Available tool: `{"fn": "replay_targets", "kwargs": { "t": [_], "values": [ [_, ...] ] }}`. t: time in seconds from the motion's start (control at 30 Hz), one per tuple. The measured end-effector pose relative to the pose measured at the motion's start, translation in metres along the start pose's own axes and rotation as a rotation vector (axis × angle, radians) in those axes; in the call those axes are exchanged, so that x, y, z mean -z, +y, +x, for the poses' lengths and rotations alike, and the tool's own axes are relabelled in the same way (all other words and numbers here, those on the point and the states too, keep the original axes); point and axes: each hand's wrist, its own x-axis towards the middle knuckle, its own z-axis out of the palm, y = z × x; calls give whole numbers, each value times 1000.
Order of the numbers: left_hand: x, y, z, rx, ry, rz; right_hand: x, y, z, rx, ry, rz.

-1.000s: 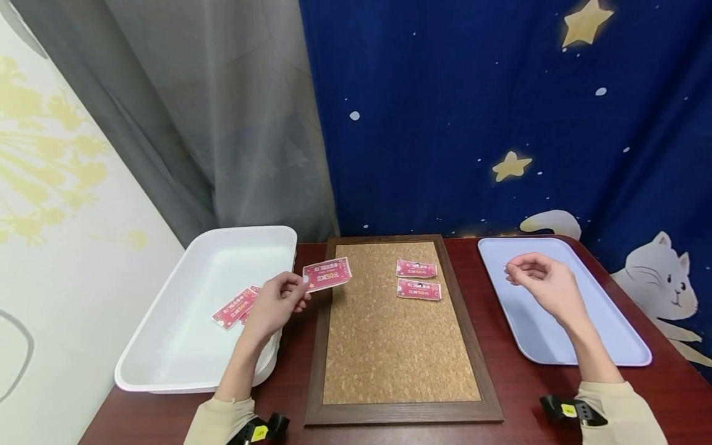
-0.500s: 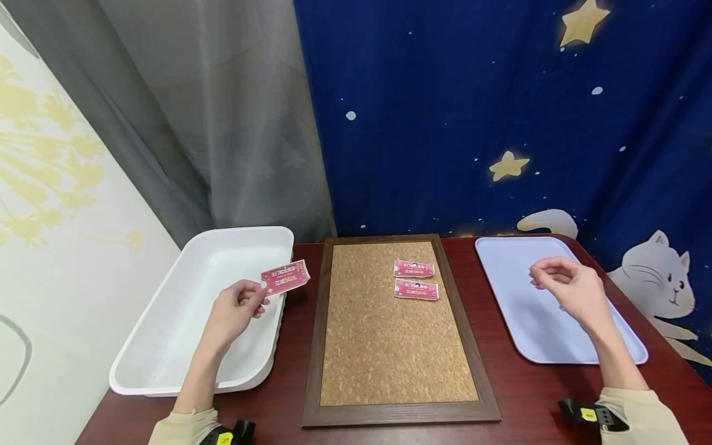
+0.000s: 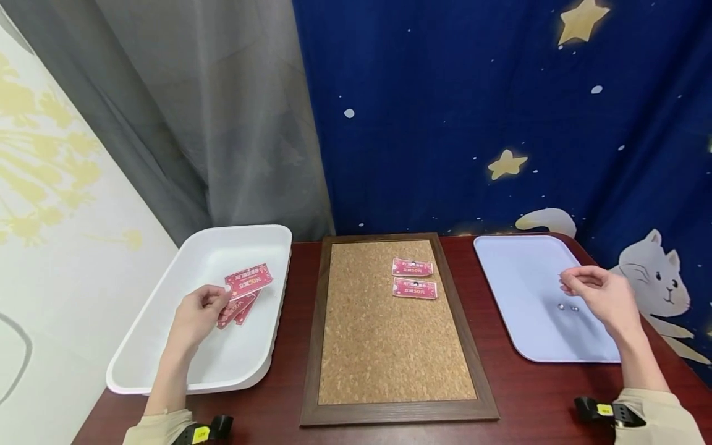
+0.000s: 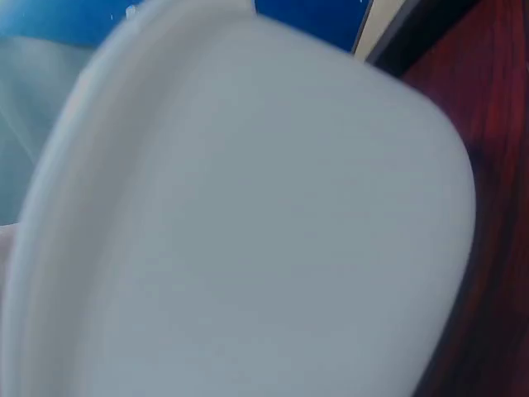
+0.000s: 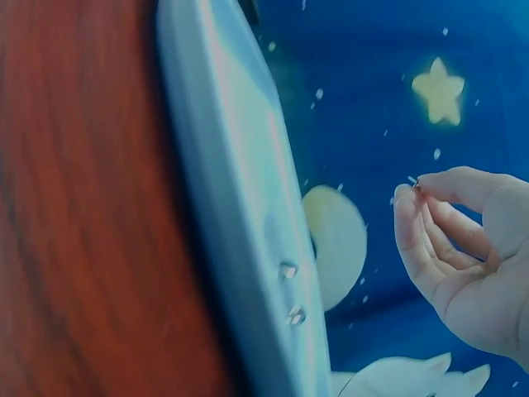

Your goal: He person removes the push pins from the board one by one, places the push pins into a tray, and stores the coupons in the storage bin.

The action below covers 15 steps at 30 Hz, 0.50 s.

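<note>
My left hand point(image 3: 197, 318) pinches a pink coupon point(image 3: 248, 281) by its left corner, above the white basin point(image 3: 150, 355). Under it, more pink coupons point(image 3: 236, 309) lie overlapping in the basin. My right hand point(image 3: 603, 296) is over the pale blue tray point(image 3: 534, 334); in the right wrist view a tiny metal thumbtack point(image 5: 414, 183) shows between thumb and fingertip. Two silvery thumbtacks point(image 3: 567, 307) lie in the tray. On the framed cork board point(image 3: 395, 352), two coupons point(image 3: 414, 288) sit one above the other at the upper right, each with a small dark spot near its top. The left wrist view hides the left hand.
The dark red wooden table point(image 3: 500, 395) carries the basin at left, the board in the middle and the tray at right. Behind them hang a grey curtain point(image 3: 256, 123) and a blue starry one point(image 3: 417, 123). A white wall point(image 3: 67, 278) borders the left side.
My left hand has moved left with the coupon, from the cork board's edge to over the basin. My right hand has shifted right across the tray, uncovering the two thumbtacks.
</note>
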Motion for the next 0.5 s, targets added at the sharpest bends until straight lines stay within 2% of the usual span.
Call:
{"fn": "replay_targets", "kwargs": {
  "t": [0.17,0.27,0.5],
  "values": [
    [3,-11,4,25,2,40,5,16,0,-118,22,-200],
    [4,-15,6,30,-1,73,8,24,-1,-154,36,-301],
    [12,-24,7,94,-62,83,17,35,-3,-243,4,-335]
  ]
}}
